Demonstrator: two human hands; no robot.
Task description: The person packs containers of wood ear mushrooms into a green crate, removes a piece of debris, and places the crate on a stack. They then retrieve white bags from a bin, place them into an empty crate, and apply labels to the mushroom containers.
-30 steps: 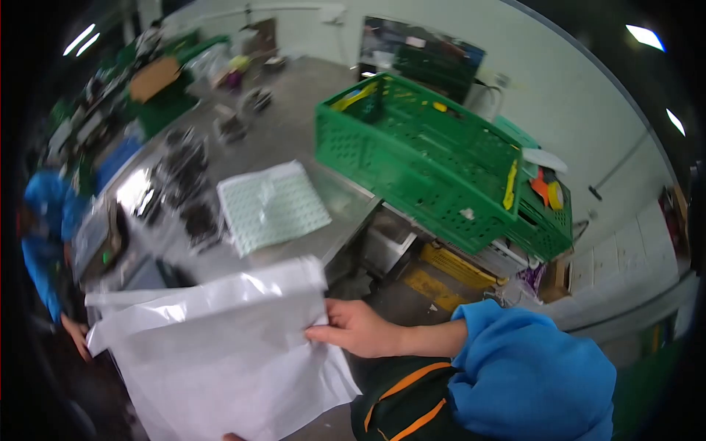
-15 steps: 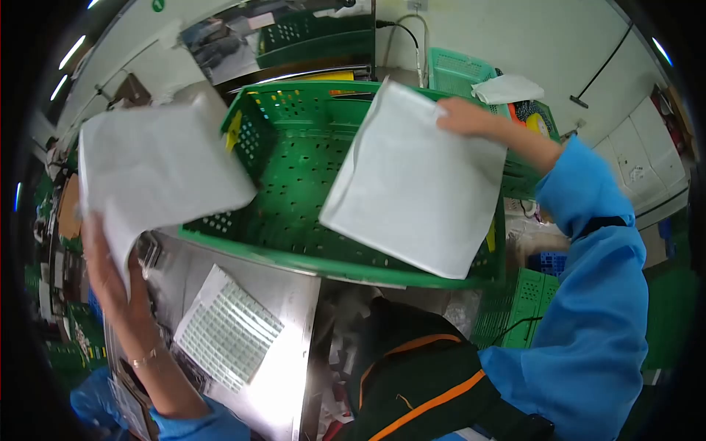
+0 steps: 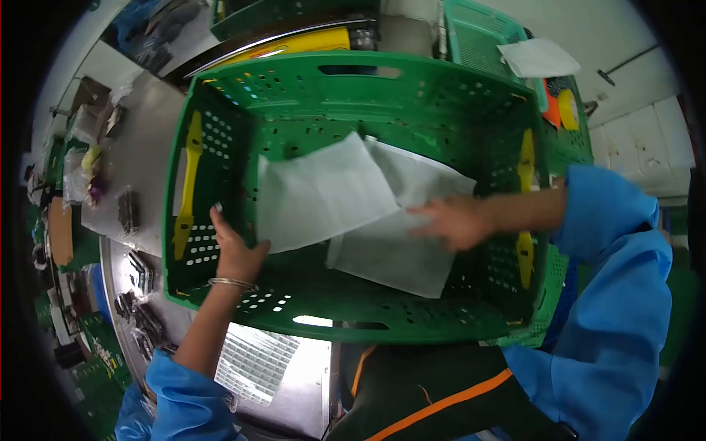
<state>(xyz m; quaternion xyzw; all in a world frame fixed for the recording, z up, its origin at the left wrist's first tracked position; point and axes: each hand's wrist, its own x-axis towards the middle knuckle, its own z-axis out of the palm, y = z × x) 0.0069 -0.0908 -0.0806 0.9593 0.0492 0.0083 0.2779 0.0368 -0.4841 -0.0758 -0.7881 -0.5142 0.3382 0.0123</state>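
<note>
Inside the large green plastic crate (image 3: 353,334) lie two white, flat rectangular sheets that look like thin foam or soft paper. The left sheet (image 3: 320,198) overlaps the upper corner of the right sheet (image 3: 390,253). My left hand (image 3: 237,253), with a bracelet at its wrist, is at the crate's left side, thumb and fingers apart, the thumb close to the left sheet's lower corner. Slightly blurred, my right hand (image 3: 457,220) reaches over the right sheet with fingers stretched out, holding nothing.
A metal table (image 3: 312,382) carries a sheet of small labels (image 3: 257,360) in front of the crate. Several dark wrapped parts (image 3: 147,320) lie at the left. Behind are a light green basket (image 3: 485,33), a white cloth-like piece (image 3: 540,57) and a yellow tape roll (image 3: 567,110).
Both white sheets, held up over the crate before, now lie inside it, let go by my hands. My left hand has moved right, my right hand down; the camera view has shifted too.
</note>
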